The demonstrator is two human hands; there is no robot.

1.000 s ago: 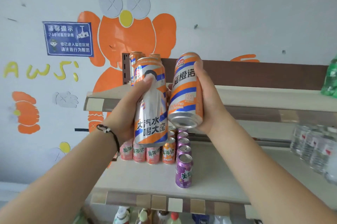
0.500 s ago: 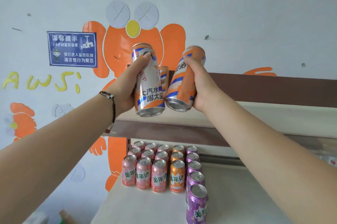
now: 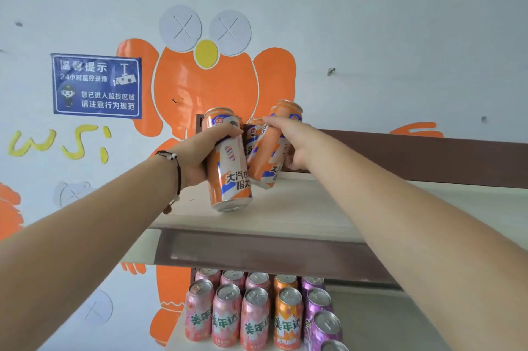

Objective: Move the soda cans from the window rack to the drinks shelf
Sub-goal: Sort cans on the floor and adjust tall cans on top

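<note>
My left hand (image 3: 200, 156) grips a tall orange, white and blue soda can (image 3: 230, 176), held upright just above the front of the top shelf (image 3: 300, 207). My right hand (image 3: 294, 145) grips a second can of the same kind (image 3: 270, 147), tilted, its base low over the shelf board beside the first. Behind them another such can (image 3: 253, 129) stands at the back of the shelf against the brown back panel.
The lower shelf (image 3: 385, 330) holds rows of short pink cans (image 3: 225, 319), orange cans (image 3: 288, 319) and purple cans (image 3: 323, 325). A blue notice (image 3: 96, 86) and an orange cartoon sticker (image 3: 205, 87) are on the wall behind. The top shelf runs on to the right.
Both hands have carried their cans forward and down onto the top shelf area. My view has tilted up and closer, so the lower shelf cans sit nearer the bottom edge.
</note>
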